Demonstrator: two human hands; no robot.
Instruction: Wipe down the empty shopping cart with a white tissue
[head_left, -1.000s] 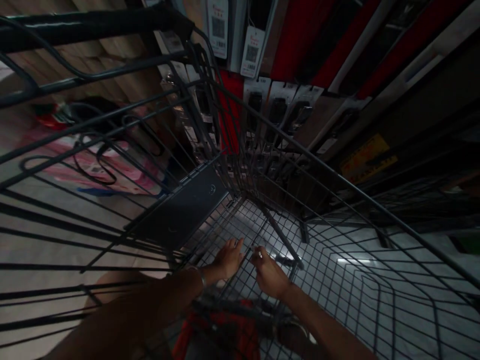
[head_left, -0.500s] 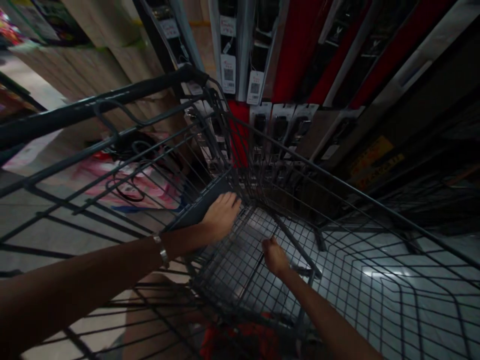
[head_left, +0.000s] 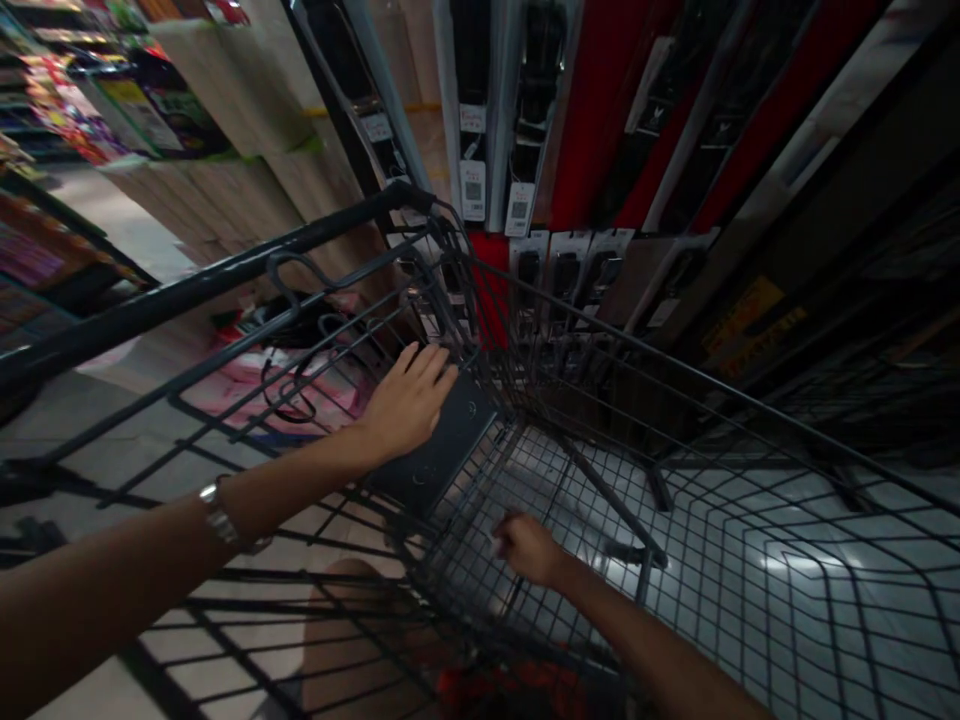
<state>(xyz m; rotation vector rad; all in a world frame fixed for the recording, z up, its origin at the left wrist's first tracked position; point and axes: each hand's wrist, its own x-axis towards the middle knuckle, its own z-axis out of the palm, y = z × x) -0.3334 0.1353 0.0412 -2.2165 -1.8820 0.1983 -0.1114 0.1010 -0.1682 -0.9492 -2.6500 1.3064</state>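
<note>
My left hand (head_left: 412,395) rests with fingers stretched out at the edge of a dark plastic flap (head_left: 442,440) in the child-seat part of a shopping cart (head_left: 600,340). A silver band (head_left: 221,515) circles the left wrist. Lower and to the right, my right hand (head_left: 529,548) is inside the cart above its wire floor, with its fingers curled closed. A small pale patch shows by those fingers, too blurred to name. Through the wire, the cart's basket shows the floor tiles below.
Belts in clear packaging (head_left: 532,90) with price tags hang on the rack ahead. Beige rolled goods (head_left: 217,90) stand on the left, above pink packages (head_left: 300,390). The cart's handlebar (head_left: 225,260) crosses the left side. A yellow sign (head_left: 750,325) is at right.
My left hand has moved left and slightly up, and the dark flap now shows its broad face. My right hand has moved left and down. The view has shifted a little.
</note>
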